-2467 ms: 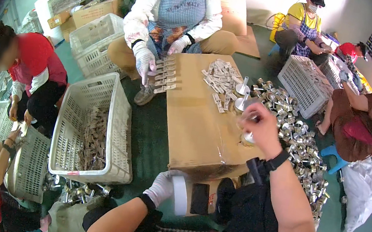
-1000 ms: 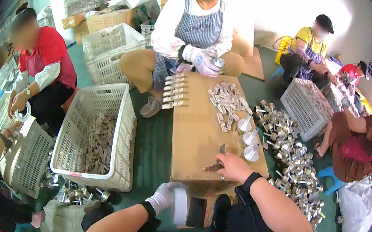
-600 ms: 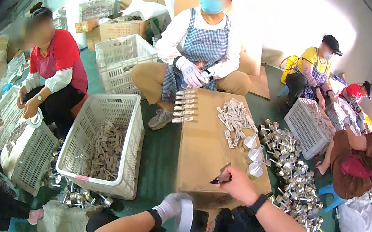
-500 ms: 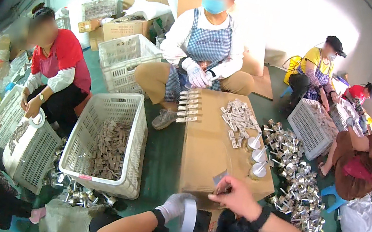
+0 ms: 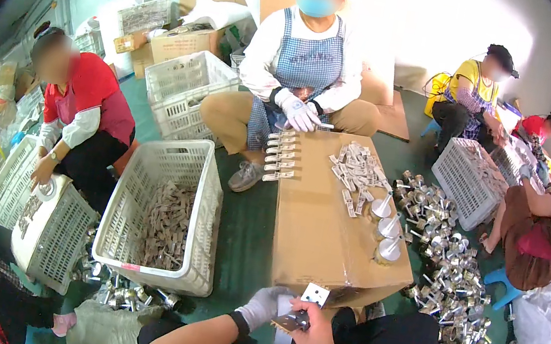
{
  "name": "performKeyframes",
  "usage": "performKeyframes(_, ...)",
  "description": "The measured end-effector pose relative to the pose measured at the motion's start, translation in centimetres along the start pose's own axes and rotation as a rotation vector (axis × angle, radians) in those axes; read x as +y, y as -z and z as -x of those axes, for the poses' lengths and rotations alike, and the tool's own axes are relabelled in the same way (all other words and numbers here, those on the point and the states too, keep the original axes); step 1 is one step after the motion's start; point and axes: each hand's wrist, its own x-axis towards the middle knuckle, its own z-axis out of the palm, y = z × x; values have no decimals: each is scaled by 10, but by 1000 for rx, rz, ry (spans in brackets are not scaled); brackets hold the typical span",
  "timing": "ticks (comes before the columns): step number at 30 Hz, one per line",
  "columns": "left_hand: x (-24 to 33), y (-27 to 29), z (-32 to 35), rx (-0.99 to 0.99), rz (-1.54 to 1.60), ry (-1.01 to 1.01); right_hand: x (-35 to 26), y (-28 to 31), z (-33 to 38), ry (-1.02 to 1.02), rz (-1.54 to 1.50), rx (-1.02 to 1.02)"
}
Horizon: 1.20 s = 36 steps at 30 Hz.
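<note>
My left hand [image 5: 261, 308], in a whitish glove, grips a whitish roll [image 5: 285, 308] low in front of the box. My bare right hand [image 5: 319, 338] has come up against the roll, with thumb and fingers pinched round a small dark shiny piece [image 5: 297, 319]. A small white square with dark spots [image 5: 315, 294] sticks up just beyond those fingers; what holds it is hidden. On the cardboard box [image 5: 311, 243] lie a pile of metal clips [image 5: 357, 173], a row of clips [image 5: 281, 155] along the left edge, and three round metal parts with stems [image 5: 388, 248].
Left of the box stands a white plastic crate [image 5: 201, 261] part-filled with clips. Many metal stemmed parts [image 5: 447, 303] are heaped on the floor to the right. Across the box sits a co-worker [image 5: 311, 69] with gloved hands at its far edge. More people work at both sides.
My right hand has moved down and left from over the box's near edge to the roll. The white spotted square now shows at its fingers. The co-worker's gloved hands have shifted slightly right.
</note>
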Motion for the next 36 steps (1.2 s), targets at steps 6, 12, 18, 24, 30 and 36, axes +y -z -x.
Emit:
performKeyframes(6, 12, -14, 7, -5, -16, 41, 6, 0, 7, -94, -17, 31)
performKeyframes(12, 16, 8, 18, 76, 461, 188, -3, -10, 11, -96, -67, -38)
performKeyframes(18, 44, -37, 33, 122, 508, 275, 2, -3, 12, 42, -34, -47)
performKeyframes(24, 55, -49, 46, 50, 519, 315, -7, -2, 13, 21, 23, -186)
performKeyframes(30, 52, -45, 47, 77, 474, 277, -9, -5, 15, 29, 53, -183)
performKeyframes(36, 47, -37, 48, 62, 500, 278, -8, -8, 16, 24, 71, -204)
